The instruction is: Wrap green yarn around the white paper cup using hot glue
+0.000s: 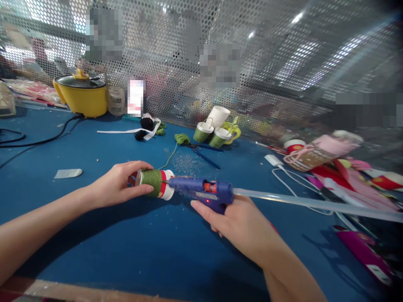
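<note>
My left hand (121, 183) is closed around a paper cup (151, 183) lying on its side just over the blue table. Green yarn is wound round much of the cup, while a red band and white part show at its right end. My right hand (234, 216) grips a blue glue gun (201, 191) with a lit red light and a long clear glue stick (315, 203) out of its back. The gun's nozzle is at the red band by the yarn's edge; whether it touches is unclear. A strand runs from the cup to a green yarn bundle (181, 139).
Blue-handled pliers or scissors (206, 156) lie beyond the cup. Behind them are green-wrapped cups (203, 131) and a white cup (219, 116). A yellow pot (82, 97) stands back left, its black cord (64, 128) across the table. Cables, a pink bottle (325, 151) and scraps crowd the right.
</note>
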Demonstrator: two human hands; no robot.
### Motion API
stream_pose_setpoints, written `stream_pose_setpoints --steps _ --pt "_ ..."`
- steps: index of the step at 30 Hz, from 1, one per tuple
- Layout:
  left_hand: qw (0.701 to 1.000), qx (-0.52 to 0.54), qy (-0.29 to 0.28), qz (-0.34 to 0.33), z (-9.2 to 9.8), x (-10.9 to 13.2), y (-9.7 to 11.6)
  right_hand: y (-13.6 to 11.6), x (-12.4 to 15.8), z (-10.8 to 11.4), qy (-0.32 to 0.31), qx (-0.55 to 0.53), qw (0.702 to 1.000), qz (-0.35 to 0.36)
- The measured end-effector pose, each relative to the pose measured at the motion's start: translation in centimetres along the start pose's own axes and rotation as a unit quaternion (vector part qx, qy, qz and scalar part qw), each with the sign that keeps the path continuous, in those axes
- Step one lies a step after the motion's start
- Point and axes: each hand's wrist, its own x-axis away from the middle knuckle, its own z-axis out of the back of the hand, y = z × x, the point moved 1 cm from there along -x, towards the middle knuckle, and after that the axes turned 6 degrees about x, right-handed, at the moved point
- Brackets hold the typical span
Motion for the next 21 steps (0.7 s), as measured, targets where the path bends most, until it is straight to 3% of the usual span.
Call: stream_pose_setpoints --steps 9,21 --pt "0.998 0.042 -0.006 0.053 0.00 -0.11 -0.08 -0.11 0.13 0.08 -0.007 0.048 0.998 0.032" --pt "0.999 -0.028 0.011 -0.035 0.04 0.03 -0.11 -0.05 0.14 0.19 -0.008 0.045 0.999 0.015"
